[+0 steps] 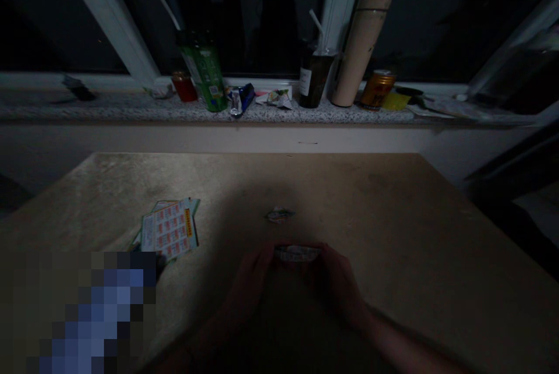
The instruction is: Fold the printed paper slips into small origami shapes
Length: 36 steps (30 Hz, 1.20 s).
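Note:
My left hand [251, 286] and my right hand [338, 283] meet low over a worn brown table [393, 234], in deep shadow. Between their fingertips they pinch a small pale folded paper piece [297, 253], each hand closed on one end. A little farther on the table lies another small folded paper scrap [279, 214], apart from both hands. A stack of printed sheets with red and white grids [169, 229] lies to the left of my left hand.
A granite window sill [109, 107] runs behind the table. On it stand a green bottle [205, 74], a red jar [184, 86], a dark cup with a straw [313, 76], a tall beige cup [361, 48], an orange can [377, 90] and wrappers.

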Each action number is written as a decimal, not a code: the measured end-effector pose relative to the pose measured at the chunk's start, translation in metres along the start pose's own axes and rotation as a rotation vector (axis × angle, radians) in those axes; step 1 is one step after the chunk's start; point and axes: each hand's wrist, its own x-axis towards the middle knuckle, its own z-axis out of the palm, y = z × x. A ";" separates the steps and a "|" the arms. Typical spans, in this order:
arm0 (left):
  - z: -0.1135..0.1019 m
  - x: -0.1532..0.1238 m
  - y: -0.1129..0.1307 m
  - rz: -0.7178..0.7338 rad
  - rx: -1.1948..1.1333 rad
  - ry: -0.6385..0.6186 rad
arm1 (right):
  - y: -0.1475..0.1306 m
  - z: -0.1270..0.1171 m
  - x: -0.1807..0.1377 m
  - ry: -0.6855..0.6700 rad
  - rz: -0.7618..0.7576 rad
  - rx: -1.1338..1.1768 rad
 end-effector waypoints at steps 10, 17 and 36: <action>0.000 0.000 -0.007 -0.155 -0.005 0.138 | -0.005 -0.003 -0.002 -0.035 -0.064 -0.144; 0.001 0.001 0.000 0.039 -0.056 -0.035 | 0.002 -0.007 -0.001 -0.093 -0.162 -0.213; 0.002 0.004 0.006 0.025 -0.042 -0.057 | 0.000 -0.003 0.000 0.061 -0.035 -0.227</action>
